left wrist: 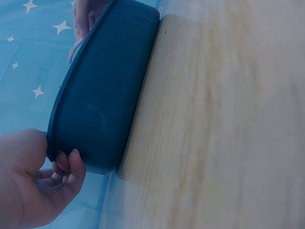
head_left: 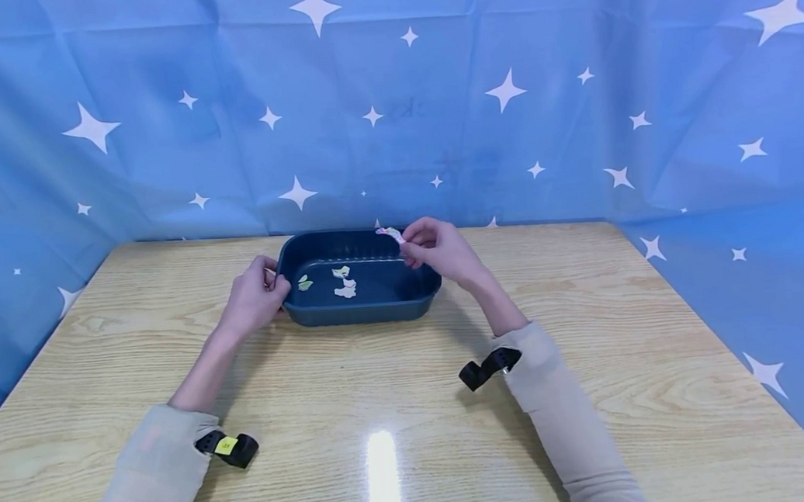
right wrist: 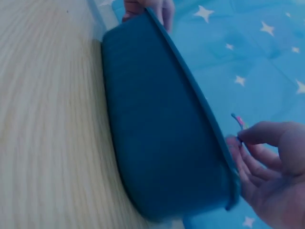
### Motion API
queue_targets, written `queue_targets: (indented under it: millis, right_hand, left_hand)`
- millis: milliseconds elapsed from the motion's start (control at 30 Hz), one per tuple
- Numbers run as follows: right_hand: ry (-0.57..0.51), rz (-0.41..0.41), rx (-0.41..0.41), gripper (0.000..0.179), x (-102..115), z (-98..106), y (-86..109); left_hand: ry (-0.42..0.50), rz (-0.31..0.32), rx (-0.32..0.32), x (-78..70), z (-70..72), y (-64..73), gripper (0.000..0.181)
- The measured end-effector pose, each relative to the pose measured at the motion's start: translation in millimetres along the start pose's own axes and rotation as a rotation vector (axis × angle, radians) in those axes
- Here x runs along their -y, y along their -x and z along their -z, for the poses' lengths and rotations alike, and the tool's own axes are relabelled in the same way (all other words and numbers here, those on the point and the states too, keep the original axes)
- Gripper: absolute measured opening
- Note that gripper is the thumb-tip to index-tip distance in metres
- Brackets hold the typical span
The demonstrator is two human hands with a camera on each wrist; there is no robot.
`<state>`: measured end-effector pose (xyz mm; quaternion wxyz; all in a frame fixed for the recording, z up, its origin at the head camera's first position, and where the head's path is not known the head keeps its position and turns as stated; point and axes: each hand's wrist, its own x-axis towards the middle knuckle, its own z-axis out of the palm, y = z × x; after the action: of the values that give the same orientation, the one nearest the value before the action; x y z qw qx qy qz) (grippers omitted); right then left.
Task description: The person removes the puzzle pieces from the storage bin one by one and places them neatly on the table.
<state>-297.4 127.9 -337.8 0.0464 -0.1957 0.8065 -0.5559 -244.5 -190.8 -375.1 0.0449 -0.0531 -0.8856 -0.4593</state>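
Observation:
A dark blue rectangular basin (head_left: 360, 314) stands at the back of the wooden table. My left hand (head_left: 254, 292) grips the rim at its left end, thumb on the rim and fingers curled against the outer wall in the left wrist view. Over the basin's right end, my right hand (head_left: 444, 249) pinches a small, thin, curved scrap (head_left: 391, 234), white with pink and other colours, between thumb and fingers. Inside the basin lie a few flat scraps: green ones (head_left: 305, 283) on the left and whitish ones (head_left: 345, 290) near the middle.
The wooden table (head_left: 356, 394) ends just behind the basin, where a blue curtain (head_left: 381, 151) with white stars hangs. Black wrist devices sit on both sleeves. A bright light reflection shows at the table's front.

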Motion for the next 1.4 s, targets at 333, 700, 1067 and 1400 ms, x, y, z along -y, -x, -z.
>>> queue_targets:
  millis: [333,700,1067,1400]
  right_hand:
    - [-0.008,-0.039,-0.080,0.022,-14,45,13.5]
    - [-0.050,-0.159,-0.133,0.027,-31,84,29.5]
    - [0.099,-0.310,-0.155,0.033,-52,109,40.6]
    - [0.219,-0.409,-0.177,0.031,-65,113,46.7]
  left_hand:
    - [0.012,0.000,0.001,-0.2,-0.8,0.4,0.033]
    - [0.022,0.011,0.004,-1.1,-0.5,1.6,0.033]
    - [0.014,0.011,0.004,-1.4,-0.3,1.1,0.034]
    - [0.015,0.005,0.000,-1.0,-0.8,1.3,0.033]
